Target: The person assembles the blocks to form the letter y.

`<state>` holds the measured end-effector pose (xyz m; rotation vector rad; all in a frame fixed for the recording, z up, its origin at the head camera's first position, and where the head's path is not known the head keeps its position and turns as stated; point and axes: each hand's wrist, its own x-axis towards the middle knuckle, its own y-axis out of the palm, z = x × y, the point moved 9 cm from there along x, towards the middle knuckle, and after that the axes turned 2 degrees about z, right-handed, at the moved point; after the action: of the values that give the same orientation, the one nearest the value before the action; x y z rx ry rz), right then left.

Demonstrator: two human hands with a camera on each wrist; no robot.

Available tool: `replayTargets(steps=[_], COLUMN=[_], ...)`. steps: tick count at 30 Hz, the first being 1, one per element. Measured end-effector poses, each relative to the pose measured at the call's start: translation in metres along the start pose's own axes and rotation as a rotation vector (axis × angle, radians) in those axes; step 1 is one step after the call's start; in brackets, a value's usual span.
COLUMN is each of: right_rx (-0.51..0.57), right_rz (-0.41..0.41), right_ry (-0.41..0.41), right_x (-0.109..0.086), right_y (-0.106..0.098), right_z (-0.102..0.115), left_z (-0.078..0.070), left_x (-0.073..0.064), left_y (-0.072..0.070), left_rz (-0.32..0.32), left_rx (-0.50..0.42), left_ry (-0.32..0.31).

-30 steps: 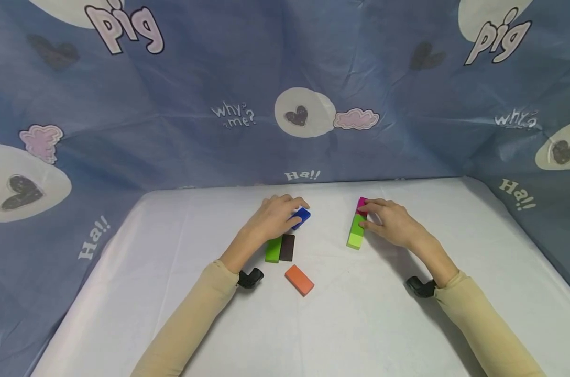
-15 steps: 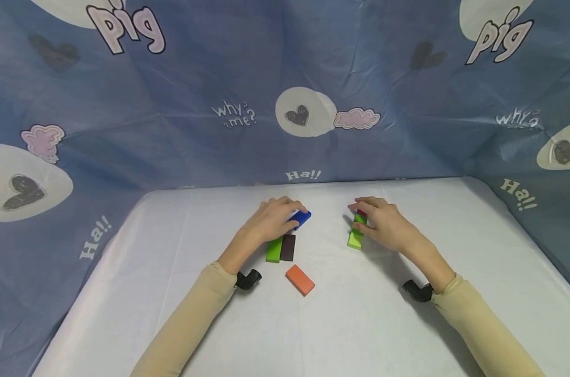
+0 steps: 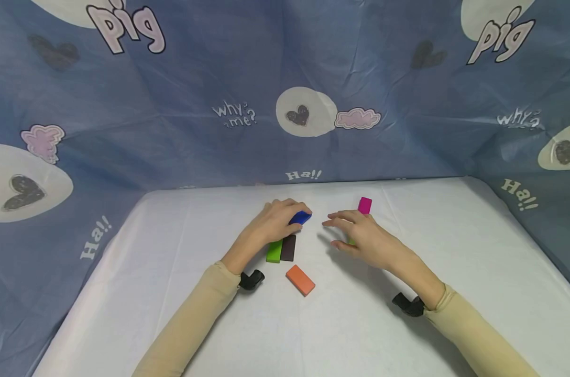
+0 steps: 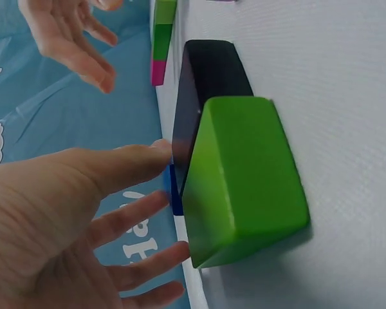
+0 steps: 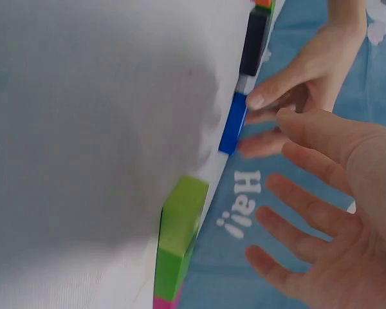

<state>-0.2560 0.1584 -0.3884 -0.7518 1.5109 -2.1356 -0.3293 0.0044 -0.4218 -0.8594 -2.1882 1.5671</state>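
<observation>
My left hand (image 3: 276, 221) pinches a blue block (image 3: 300, 217) between thumb and fingers at the back middle of the table; the block looks slightly tilted. Just in front of that hand lie a green block (image 3: 274, 251) and a dark brown block (image 3: 288, 247), side by side. My right hand (image 3: 367, 238) hovers with fingers spread and holds nothing. It partly covers a row of blocks in the head view, where a magenta block (image 3: 365, 204) shows at the far end. The right wrist view shows that row's lime block (image 5: 184, 209) and green block (image 5: 172, 271).
An orange block (image 3: 300, 280) lies alone on the white tablecloth (image 3: 341, 335), nearer my body. Behind the table hangs a blue printed cloth (image 3: 195, 152), which also runs along both sides.
My right hand has left the row of blocks and moved left and toward me, fingers spreading. The blue block has tilted a little in my left hand, which stays nearly in place.
</observation>
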Motion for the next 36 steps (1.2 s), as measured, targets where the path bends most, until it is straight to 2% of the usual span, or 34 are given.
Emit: replayTargets(steps=[10,16,36], right_rx=[-0.012,-0.019,-0.03], right_rz=[0.043,0.039,0.033], right_ry=[-0.008,-0.012,-0.01], right_x=[-0.002,-0.002,-0.003], right_y=[0.008,0.01,0.009], right_z=[0.015,0.014,0.011], left_z=[-0.003,-0.003,-0.001], left_x=[0.004,0.005,0.007], left_y=[0.005,0.005,0.003], left_rz=[0.094,0.13,0.052], left_rx=[0.018,0.039,0.11], left_ry=[0.034,0.015,-0.022])
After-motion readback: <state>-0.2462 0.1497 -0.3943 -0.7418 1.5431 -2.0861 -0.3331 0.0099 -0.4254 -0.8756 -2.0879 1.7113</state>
